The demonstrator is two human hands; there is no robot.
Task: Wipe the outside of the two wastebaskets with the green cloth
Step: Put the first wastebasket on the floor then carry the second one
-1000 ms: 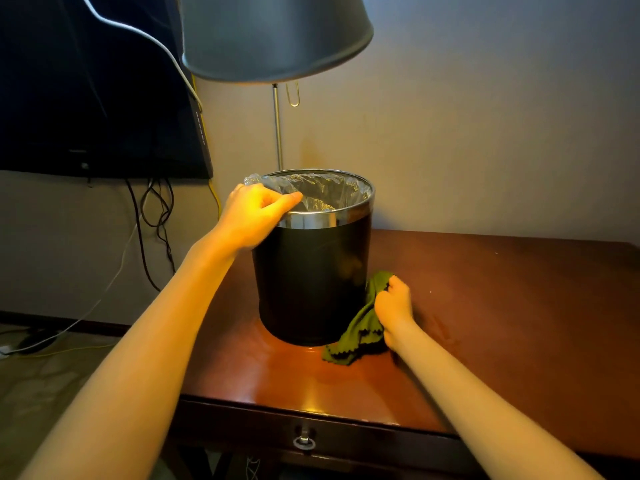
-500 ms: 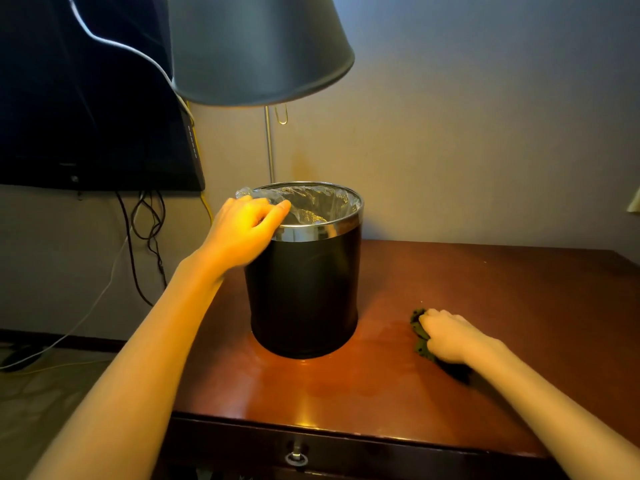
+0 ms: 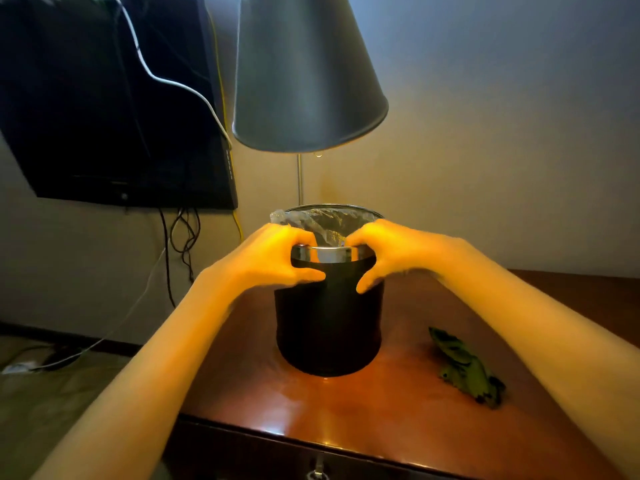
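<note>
Dim room; warm lamp [image 3: 308,74] glow, tabletop [image 3: 346,410] glare, wide-angle distortion.

- At 12 o'clock we see a grey-shaded lamp [image 3: 304,74] glowing against the pale wall [image 3: 502,150].
- At 10 o'clock, a dark television [image 3: 104,109], cables [image 3: 180,244] dangling below.
- At 5 o'clock, a glossy brown table [image 3: 346,407].

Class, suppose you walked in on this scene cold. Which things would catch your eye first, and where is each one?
First, the black wastebasket in the middle of the wooden table, with the left hand and right hand both gripping its shiny rim. Next, the grey lampshade looming above and behind it, casting warm light. Last, the green cloth lying crumpled on the table to the right, touched by neither hand.
</note>
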